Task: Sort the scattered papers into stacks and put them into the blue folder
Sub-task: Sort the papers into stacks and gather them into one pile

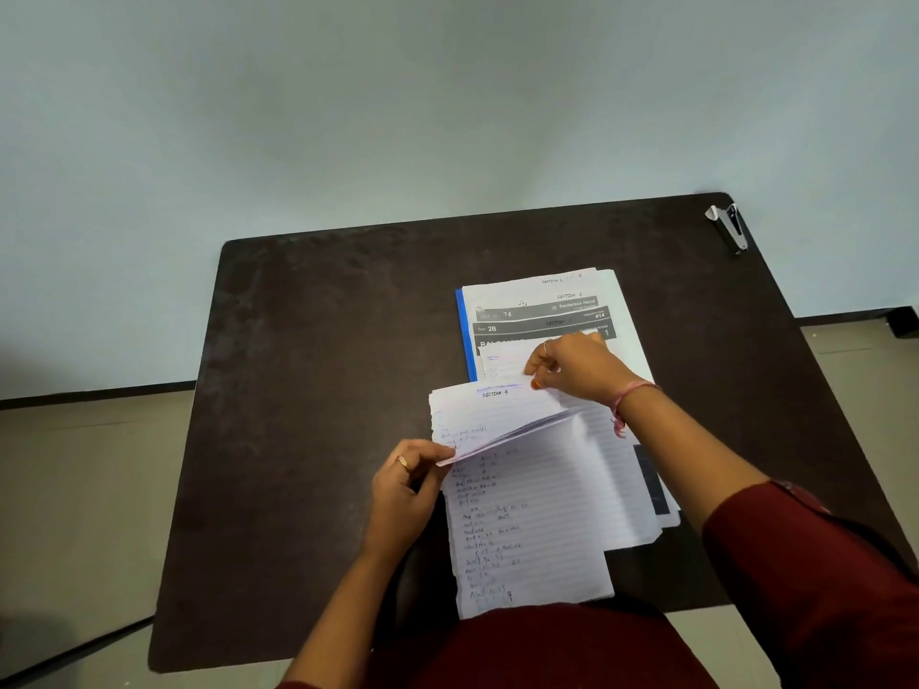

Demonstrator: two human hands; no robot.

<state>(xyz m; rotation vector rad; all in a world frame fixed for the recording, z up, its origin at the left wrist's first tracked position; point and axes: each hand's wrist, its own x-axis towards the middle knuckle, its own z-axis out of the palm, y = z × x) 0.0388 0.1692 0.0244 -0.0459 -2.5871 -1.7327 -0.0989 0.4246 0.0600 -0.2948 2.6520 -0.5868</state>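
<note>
Between both hands' fingers (437, 457), lifted lined sheets (490, 420), over blue folder (462, 330)

Looks like a plain office or study room: dark brown rectangular desk (308, 390) against a bare pale blue-grey wall (348, 116), small metal stapler (730, 227) at the far corner, beige tiled floor (74, 489) with black skirting.

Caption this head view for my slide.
Both hands lift a Section 4 sheet beside the blue folder.
</note>
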